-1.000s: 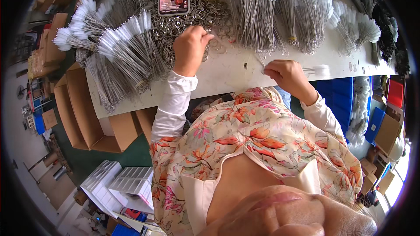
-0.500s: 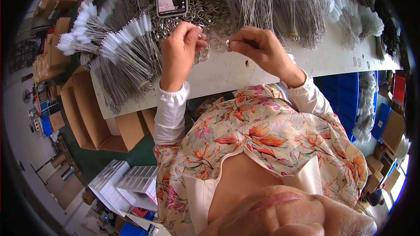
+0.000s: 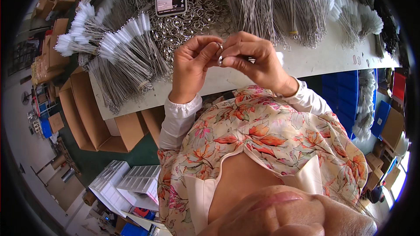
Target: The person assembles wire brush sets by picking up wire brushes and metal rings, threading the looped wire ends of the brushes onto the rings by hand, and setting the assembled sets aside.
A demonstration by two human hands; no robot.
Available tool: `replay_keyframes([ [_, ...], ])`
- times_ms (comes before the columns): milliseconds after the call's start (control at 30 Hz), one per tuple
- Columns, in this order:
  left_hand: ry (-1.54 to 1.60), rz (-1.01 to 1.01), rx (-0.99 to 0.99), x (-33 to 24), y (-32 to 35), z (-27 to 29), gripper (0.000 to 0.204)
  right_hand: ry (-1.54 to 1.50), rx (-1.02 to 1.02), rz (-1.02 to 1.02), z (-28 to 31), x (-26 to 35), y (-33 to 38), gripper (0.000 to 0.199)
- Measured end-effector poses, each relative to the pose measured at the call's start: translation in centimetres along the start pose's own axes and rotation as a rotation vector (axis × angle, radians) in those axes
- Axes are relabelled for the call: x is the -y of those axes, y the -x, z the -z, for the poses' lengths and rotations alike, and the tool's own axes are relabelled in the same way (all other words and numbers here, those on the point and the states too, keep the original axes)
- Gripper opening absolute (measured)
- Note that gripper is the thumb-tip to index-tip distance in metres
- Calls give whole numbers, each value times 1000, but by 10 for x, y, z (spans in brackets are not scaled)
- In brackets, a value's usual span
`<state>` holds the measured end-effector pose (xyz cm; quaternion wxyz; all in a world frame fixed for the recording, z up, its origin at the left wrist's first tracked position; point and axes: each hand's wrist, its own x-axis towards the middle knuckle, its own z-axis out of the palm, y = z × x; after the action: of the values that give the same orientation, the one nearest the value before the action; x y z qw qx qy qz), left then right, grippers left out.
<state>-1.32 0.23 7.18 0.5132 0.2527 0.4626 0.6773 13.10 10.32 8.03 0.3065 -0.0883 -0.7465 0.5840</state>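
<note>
From the head view, your left hand [image 3: 191,63] and right hand [image 3: 251,57] are both pinching one small metal ring [image 3: 220,52] above the tabletop's [image 3: 306,63] near edge. If your fingers are slackening, it could be dropping among the ring pile [image 3: 183,24] and getting lost.

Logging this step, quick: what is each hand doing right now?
Left hand: fingers pinched on a small metal ring.
Right hand: pinched shut on the same ring, meeting the left above the white table.

Floral blouse, white gathered cuffs
</note>
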Motion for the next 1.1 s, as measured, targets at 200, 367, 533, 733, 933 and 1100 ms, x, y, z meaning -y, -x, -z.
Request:
replay_keyframes([
  [200,172,30,144,-13,9,0,17,439,-35,444,-1,0,-1,22],
  [367,-141,-161,128,-30,19,-5,22,659,-28,748,1,-3,-7,28],
  [533,-526,-444,-66,-29,27,-14,28,416,10,556,-5,-1,-12,13],
  [733,-944,-846,-148,-29,30,-15,31,-510,-6,-417,-3,26,-15,18],
  [933,-972,-902,-196,-25,21,-8,31,-465,30,-479,-8,24,-17,18],
  [1100,-912,-800,-137,-27,22,-3,29,-797,598,-491,27,6,-46,39],
])
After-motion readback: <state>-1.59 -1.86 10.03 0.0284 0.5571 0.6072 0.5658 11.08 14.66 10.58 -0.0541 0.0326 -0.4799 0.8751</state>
